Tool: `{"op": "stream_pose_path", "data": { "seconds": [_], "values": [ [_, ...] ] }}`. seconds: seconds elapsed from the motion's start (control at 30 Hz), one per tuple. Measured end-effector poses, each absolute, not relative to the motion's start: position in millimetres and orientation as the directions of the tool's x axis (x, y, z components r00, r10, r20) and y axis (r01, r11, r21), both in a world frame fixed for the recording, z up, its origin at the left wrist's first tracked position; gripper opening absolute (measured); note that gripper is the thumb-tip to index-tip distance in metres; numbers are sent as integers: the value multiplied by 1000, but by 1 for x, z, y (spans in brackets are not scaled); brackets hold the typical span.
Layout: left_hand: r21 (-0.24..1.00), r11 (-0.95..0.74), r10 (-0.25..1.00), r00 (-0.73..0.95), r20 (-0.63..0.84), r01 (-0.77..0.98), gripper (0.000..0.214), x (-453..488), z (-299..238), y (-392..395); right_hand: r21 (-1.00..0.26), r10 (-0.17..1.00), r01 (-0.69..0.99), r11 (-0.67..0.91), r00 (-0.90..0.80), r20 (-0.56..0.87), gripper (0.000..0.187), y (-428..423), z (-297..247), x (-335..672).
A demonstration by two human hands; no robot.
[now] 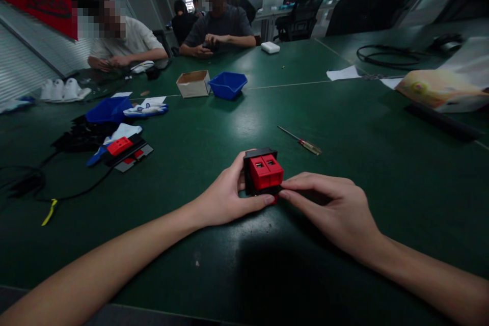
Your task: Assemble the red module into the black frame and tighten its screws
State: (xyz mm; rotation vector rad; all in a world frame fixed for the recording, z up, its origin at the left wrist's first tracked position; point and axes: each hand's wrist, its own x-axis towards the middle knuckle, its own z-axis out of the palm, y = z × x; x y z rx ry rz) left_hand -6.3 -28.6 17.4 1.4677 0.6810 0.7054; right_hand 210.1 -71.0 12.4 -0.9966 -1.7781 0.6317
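A small red and black block (263, 172) with two square openings on its red top sits on the green table (344, 132) near the front middle. My left hand (225, 196) wraps around its left side, thumb at the front and fingers behind it. My right hand (330, 206) lies just to the right, its fingertips pinched against the block's lower right edge. Both hands rest on the tabletop. A thin screwdriver (301, 141) with a yellowish handle lies a little beyond my right hand.
A cardboard box (193, 83) and a blue bin (228, 84) stand mid-table. At left lie another blue bin (107, 109), gloves (147, 109), red and black parts (124, 150) and black cables (46, 183). Two people sit across the table. A yellowish bag (439, 89) lies at right.
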Motion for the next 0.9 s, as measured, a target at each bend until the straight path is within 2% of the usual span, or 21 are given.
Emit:
{"op": "stream_pose_path", "data": {
  "seconds": [0.2,0.47,0.57,0.63,0.67,0.77,0.8,0.83,0.9],
  "values": [
    [1000,-5,778,629,18,-22,69,-7,15,-27,-766,819,289,574,-222,530,16,-70,13,210],
    [999,-34,851,525,23,11,61,-3,19,-35,-795,866,342,500,-198,460,8,-69,10,208],
    [998,28,876,482,6,-62,57,3,17,-41,-768,839,337,545,-217,500,11,-69,6,208],
    [982,111,883,468,-28,-151,57,7,16,-44,-727,803,342,595,-239,546,24,-68,4,210],
    [965,181,875,478,-71,-189,57,9,16,-45,-702,784,349,621,-259,565,38,-66,3,212],
    [859,446,780,581,-235,-251,60,11,18,-46,-622,727,376,687,-369,580,101,-62,2,218],
    [821,509,743,615,-266,-260,60,11,18,-46,-606,714,380,699,-422,558,116,-61,2,219],
    [795,544,720,636,-276,-271,58,11,19,-45,-599,709,386,701,-466,529,123,-60,3,220],
    [772,563,711,649,-270,-295,54,10,20,-43,-610,726,407,680,-495,478,117,-59,4,218]
  ]
}}
